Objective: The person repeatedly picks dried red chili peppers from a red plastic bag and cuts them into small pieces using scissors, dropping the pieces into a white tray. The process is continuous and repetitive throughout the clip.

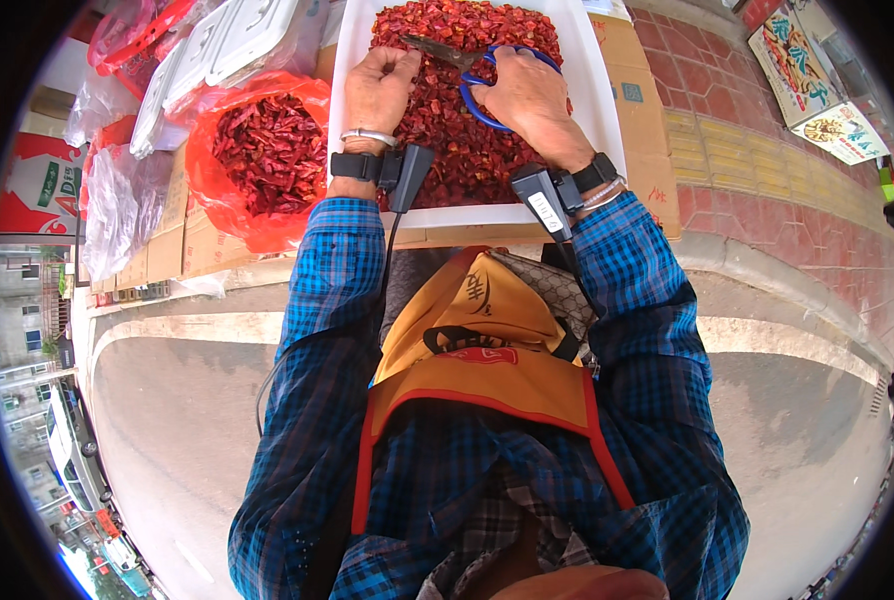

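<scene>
My right hand (pixel 522 94) grips a pair of scissors (pixel 447 52) by its blue plastic loops. The dark blades point left, their tips close to my left hand (pixel 378 90). On that hand, thumb and fingers are drawn together in a pinch; whether a piece of chili is between them is hidden. Under both hands lie cut dried red chili pieces (pixel 454 169), spread through a white plastic tray (pixel 601 97). Left of the tray, a red plastic bag (pixel 207 180) stands with its mouth spread, full of longer dried red chilies (pixel 271 150).
Flattened cardboard (pixel 646 135) lies beneath the tray. White lidded plastic boxes (pixel 229 37) and clear plastic bags (pixel 121 202) crowd the left side. Printed boxes (pixel 807 82) stand on the red paving at right. A yellow-orange apron (pixel 477 375) covers my lap; cables run from both wrist devices.
</scene>
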Demonstrator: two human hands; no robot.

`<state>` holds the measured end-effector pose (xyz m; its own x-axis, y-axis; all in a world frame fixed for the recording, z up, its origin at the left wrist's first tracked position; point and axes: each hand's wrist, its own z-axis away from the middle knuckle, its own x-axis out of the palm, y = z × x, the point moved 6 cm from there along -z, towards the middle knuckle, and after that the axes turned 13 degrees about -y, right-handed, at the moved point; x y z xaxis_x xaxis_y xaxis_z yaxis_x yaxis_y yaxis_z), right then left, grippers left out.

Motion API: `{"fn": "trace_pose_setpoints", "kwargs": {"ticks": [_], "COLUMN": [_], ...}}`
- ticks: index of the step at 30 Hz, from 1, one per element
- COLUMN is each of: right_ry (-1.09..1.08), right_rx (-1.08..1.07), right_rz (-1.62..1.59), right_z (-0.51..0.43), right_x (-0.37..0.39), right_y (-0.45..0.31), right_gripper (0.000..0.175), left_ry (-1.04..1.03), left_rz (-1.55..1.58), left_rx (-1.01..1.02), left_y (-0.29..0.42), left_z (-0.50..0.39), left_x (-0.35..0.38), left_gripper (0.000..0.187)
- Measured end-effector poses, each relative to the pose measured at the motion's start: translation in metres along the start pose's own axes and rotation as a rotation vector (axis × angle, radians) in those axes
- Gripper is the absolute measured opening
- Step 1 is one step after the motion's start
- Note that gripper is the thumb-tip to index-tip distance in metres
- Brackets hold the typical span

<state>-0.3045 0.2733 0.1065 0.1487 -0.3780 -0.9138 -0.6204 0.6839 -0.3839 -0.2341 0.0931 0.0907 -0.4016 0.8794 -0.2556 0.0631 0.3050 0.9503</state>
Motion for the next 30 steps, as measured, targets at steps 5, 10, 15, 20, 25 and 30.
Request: {"fn": "trace_pose_setpoints", "kwargs": {"ticks": [5,10,15,20,25,30], "right_ry": [0.041,0.072,0.251,0.263,0.237,0.165], "right_rx": [0.01,-0.014,-0.107,-0.136,-0.151,-0.101], "right_rz": [0.057,0.091,0.051,0.013,-0.001,0.019], "right_z": [0.001,-0.001,0.005,0.008,0.011,0.006], "right_x": [0.002,0.005,0.002,-0.001,-0.004,-0.001], "right_y": [-0.004,-0.006,-0.009,-0.011,-0.013,-0.013], "right_gripper": [0.049,0.049,0.024,0.023,0.026,0.029], "left_ry": [0.008,-0.034,-0.097,-0.146,-0.128,-0.158], "left_rz": [-0.059,-0.045,-0.225,-0.487,-0.694,-0.727], "left_rx": [0.019,0.031,0.173,0.259,0.336,0.422], "left_y": [0.004,0.014,0.045,0.074,0.092,0.101], "left_z": [0.003,0.006,0.01,0.037,0.059,0.078], "left_x": [0.001,0.003,0.006,0.022,0.043,0.06], "left_gripper": [0.015,0.017,0.022,0.037,0.053,0.07]}}
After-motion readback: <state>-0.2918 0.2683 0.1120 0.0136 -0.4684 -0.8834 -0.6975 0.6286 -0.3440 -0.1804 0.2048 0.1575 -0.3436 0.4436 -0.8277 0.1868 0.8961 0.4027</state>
